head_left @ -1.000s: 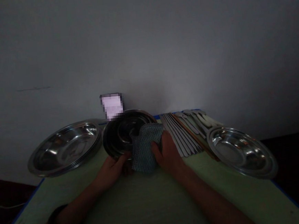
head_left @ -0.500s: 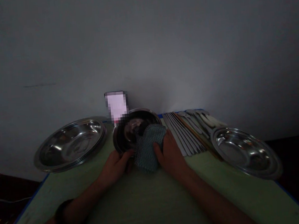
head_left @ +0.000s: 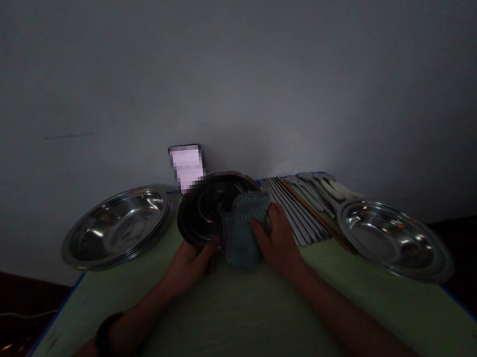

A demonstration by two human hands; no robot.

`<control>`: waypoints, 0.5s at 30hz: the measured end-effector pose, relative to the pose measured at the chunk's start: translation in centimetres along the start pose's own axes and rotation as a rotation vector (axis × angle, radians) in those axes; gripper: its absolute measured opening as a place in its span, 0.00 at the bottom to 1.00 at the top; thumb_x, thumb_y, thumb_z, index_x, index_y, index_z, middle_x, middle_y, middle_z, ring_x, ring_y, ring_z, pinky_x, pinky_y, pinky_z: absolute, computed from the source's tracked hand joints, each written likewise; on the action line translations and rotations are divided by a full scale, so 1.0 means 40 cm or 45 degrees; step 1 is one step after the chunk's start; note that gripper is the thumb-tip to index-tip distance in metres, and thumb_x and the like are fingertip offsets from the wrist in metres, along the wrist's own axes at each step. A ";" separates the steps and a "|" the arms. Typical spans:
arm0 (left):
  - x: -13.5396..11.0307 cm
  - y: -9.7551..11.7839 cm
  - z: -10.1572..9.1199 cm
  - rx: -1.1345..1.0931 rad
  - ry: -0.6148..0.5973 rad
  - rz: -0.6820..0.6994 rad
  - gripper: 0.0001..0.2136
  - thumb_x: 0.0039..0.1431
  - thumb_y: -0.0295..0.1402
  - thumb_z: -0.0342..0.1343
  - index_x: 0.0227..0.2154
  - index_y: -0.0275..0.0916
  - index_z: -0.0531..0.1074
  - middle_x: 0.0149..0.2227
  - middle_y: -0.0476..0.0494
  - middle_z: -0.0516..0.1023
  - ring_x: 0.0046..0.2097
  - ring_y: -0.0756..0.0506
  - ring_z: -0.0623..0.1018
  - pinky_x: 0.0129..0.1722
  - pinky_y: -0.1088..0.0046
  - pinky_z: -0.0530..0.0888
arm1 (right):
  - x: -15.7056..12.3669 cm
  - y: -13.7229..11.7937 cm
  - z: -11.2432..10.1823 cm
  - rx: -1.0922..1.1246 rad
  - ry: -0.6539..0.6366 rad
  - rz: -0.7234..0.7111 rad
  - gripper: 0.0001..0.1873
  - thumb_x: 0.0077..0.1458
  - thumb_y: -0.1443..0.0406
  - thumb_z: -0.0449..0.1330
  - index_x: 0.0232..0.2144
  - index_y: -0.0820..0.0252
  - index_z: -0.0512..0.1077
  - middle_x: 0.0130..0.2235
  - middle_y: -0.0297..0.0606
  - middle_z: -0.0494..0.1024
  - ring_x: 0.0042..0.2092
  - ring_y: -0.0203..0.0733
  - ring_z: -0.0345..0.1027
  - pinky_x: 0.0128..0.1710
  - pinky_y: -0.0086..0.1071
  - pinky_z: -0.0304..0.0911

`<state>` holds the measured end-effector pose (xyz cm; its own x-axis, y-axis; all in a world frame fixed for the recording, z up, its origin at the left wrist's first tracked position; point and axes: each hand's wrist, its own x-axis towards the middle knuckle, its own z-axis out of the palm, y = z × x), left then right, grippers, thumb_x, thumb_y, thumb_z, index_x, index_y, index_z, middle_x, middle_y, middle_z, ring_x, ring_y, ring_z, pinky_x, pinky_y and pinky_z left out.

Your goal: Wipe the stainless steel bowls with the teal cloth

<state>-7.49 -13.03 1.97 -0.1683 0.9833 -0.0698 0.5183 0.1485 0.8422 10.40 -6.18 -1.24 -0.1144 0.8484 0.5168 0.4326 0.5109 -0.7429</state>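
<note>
My left hand grips the near rim of a steel bowl that is tilted up off the table, its inside facing me. My right hand is closed on a grey-blue checked cloth, which lies over the bowl's right rim and hangs down in front of it. A dark band sits on my left wrist. The scene is dim.
A stack of steel plates lies at the left, a single steel plate at the right. Several spoons and chopsticks lie in a row behind my right hand. A lit phone leans on the wall. The table has a pale green cover.
The bowl and cloth have shifted slightly in my hands, the cloth moving a little over the rim. The view has drifted to the left.
</note>
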 end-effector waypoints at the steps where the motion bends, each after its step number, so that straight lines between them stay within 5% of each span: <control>1: -0.002 0.001 0.001 0.002 0.005 -0.005 0.19 0.56 0.46 0.47 0.17 0.40 0.65 0.14 0.51 0.66 0.19 0.49 0.68 0.22 0.74 0.66 | 0.002 -0.002 -0.007 0.036 0.013 0.034 0.09 0.56 0.60 0.51 0.38 0.58 0.64 0.38 0.42 0.70 0.41 0.45 0.64 0.42 0.42 0.63; 4: -0.006 -0.002 0.002 -0.009 0.048 -0.025 0.21 0.58 0.49 0.45 0.18 0.40 0.65 0.13 0.50 0.66 0.19 0.49 0.69 0.21 0.74 0.66 | 0.007 -0.005 -0.030 0.131 0.020 0.109 0.06 0.56 0.61 0.51 0.33 0.57 0.62 0.29 0.34 0.68 0.31 0.39 0.62 0.32 0.35 0.60; 9: -0.009 -0.020 0.008 -0.114 0.056 0.094 0.18 0.59 0.48 0.47 0.28 0.38 0.68 0.20 0.49 0.73 0.19 0.50 0.70 0.19 0.75 0.67 | 0.004 -0.015 -0.061 0.151 0.106 0.107 0.08 0.56 0.61 0.53 0.38 0.59 0.65 0.35 0.38 0.72 0.36 0.41 0.65 0.37 0.37 0.62; 15: -0.038 -0.015 0.027 -0.004 -0.058 0.217 0.15 0.59 0.43 0.47 0.21 0.40 0.65 0.14 0.52 0.67 0.18 0.51 0.68 0.18 0.76 0.66 | -0.003 -0.040 -0.068 0.247 0.122 0.257 0.15 0.50 0.59 0.60 0.40 0.57 0.64 0.38 0.40 0.74 0.39 0.45 0.68 0.38 0.40 0.64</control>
<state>-6.64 -14.51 1.01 -0.0398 0.9979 0.0502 0.5338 -0.0212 0.8454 12.14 -7.49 1.03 0.0457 0.9232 0.3816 0.2576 0.3582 -0.8974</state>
